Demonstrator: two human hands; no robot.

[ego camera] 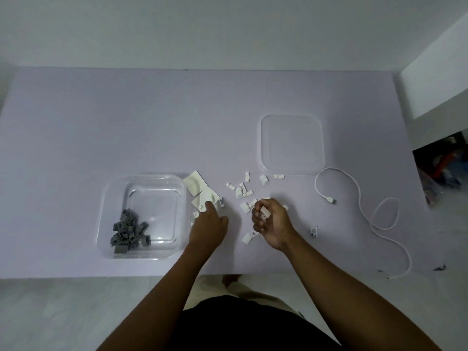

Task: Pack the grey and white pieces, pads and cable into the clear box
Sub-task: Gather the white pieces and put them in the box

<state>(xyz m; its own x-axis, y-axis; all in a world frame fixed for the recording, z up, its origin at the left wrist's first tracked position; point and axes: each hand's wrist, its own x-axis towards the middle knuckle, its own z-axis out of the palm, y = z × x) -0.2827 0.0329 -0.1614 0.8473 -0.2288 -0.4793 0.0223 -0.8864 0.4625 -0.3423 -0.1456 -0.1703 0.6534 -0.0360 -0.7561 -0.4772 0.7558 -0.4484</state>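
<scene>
On the lilac table, head view: one clear box [145, 176] stands open at left; its lid [292, 144], one, lies well apart at the far right, presumably to leave the mouth free.
Grey pieces [129, 235]: already inside the box, heaped in its near-left corner; about twenty, too tangled for an exact count.
Pads [196, 184]: white sheets fanned on the table, touching the box's right wall; two or three, their overlap prevents a firm count.
White pieces [241, 191]: scattered between the pads and the lid, none in the box; roughly a dozen lie loose, plus those held.
Left hand [209, 224]: reaches onto the nearest pad, fingertip resting on it; whether it pins or pinches the sheet, I cannot tell.
Right hand [268, 221]: fingers curled around several white pieces, palm turned up; judged to be gathering a handful so they go over in one trip.
Cable [331, 200]: one, white, looped loosely on the table right of the lid, untouched.
Stray clip [313, 231]: one, beside the right wrist.
Progress (judgement): grey done; white pieces, pads and cable outstanding.
</scene>
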